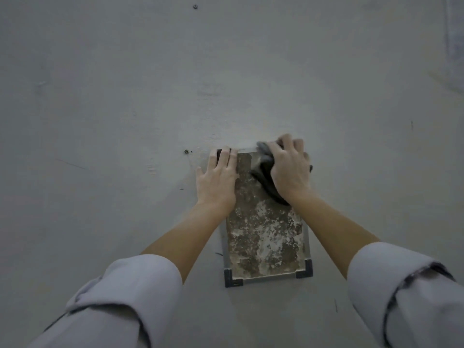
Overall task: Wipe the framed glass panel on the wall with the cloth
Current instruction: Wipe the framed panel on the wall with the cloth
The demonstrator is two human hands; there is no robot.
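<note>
**Two hands on a wall-mounted glass panel**

One framed glass panel [266,237] hangs upright on a pale grey wall [125,96], below the middle of the view. Its pane is mottled brown and off-white. A thin metal frame runs round it, with dark corner pieces [305,268] showing at the two lower corners.

A dark grey cloth [262,173] lies bunched against the upper right part of the pane, reaching the top rail of the frame. The right hand [288,167] sits over the cloth and holds it, fingers bent round the wad near the panel's top right corner; folds of cloth spill out to the left of and below the palm.

The left hand [217,182] lies flat on the panel's upper left edge, fingers straight and close together, their tips over the top left corner, holding nothing. Its thumb rests on the wall just beside the frame.

Both forearms are bare, with light grey sleeves [120,297] rolled up near the elbows.

On the wall, a small screw [186,151] sits to the left of the panel's top edge, and a second one [195,6] is set well above it, near the top of the view.
</note>
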